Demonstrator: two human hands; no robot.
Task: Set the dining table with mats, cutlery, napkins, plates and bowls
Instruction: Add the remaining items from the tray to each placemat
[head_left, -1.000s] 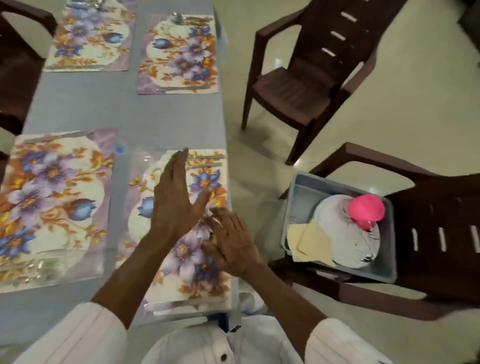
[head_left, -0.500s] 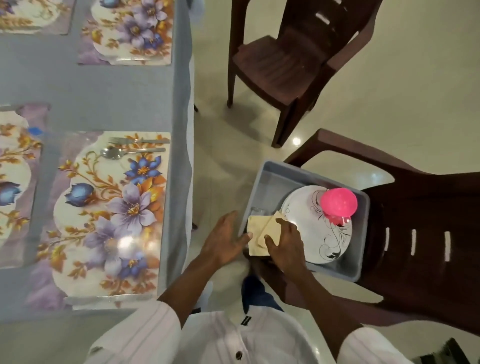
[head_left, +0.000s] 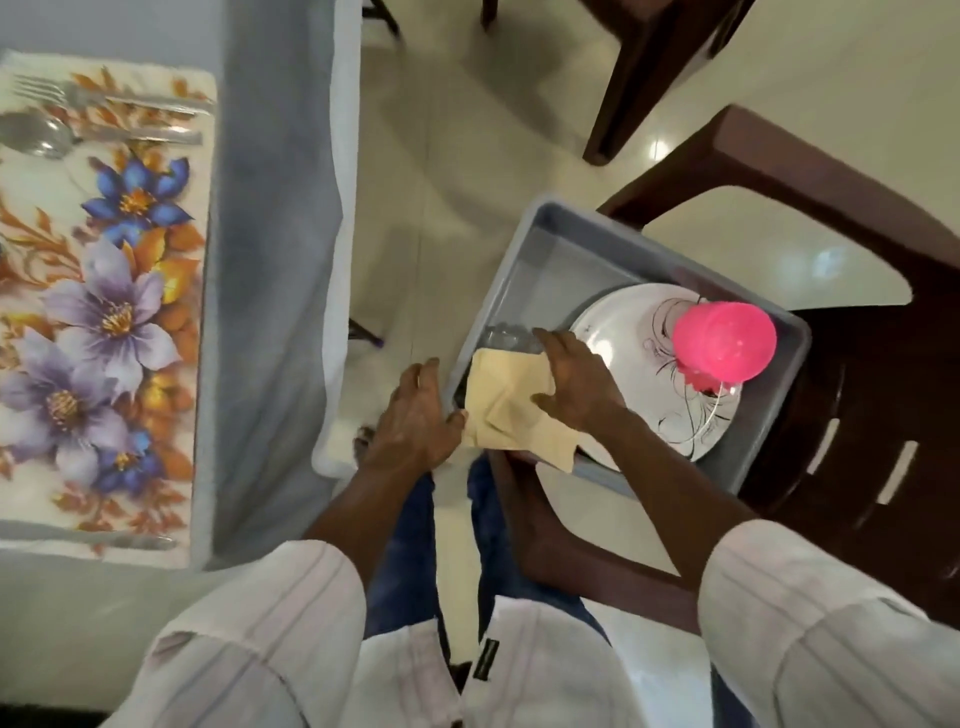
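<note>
A grey tray (head_left: 545, 218) rests on a brown chair (head_left: 857, 415) to my right. Inside it lie folded yellow napkins (head_left: 506, 400), a white plate (head_left: 623, 332) with a dark swirl pattern, and an upturned pink bowl (head_left: 724, 340) on the plate. My left hand (head_left: 415, 415) pinches the napkins' left edge at the tray rim. My right hand (head_left: 576, 384) lies over the napkins, fingers curled past their far edge and thumb on top. On the table at left is a floral mat (head_left: 104, 312) with a fork (head_left: 104, 96), a spoon (head_left: 36, 135) and a knife (head_left: 130, 540).
The grey-clothed table (head_left: 270, 208) has its edge just left of my legs. A second brown chair (head_left: 649, 62) stands at the top of the view. Pale tiled floor lies between the table and the chairs.
I have turned from the mat to the tray on the chair. Both hands left the mat, reached the napkins and now hold them, the left having closed in on their edge.
</note>
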